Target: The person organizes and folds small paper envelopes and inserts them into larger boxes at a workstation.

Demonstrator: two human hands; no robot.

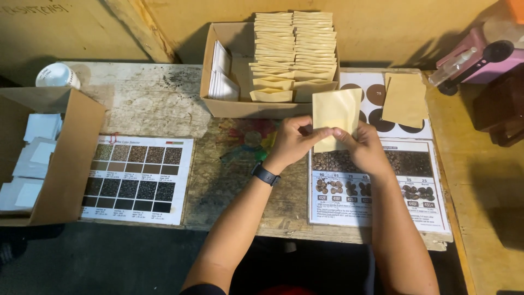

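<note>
Both my hands hold one small kraft paper pouch (335, 112) upright over the table's middle. My left hand (292, 143), with a dark watch on its wrist, pinches the pouch's lower left edge. My right hand (364, 148) grips its lower right edge. Just behind the pouch stands an open cardboard box (217, 104) packed with two rows of the same kraft pouches (295, 52) and some white packets (222, 76). Another kraft pouch (405, 99) lies flat on the table to the right.
A colour chart sheet of bean shades (136, 179) lies at the left, another printed bean sheet (415, 186) under my right hand. An open cardboard box (71, 158) with white packets stands far left beside a white cup (57, 75). A spray bottle (456, 65) and pink device (486, 60) sit far right.
</note>
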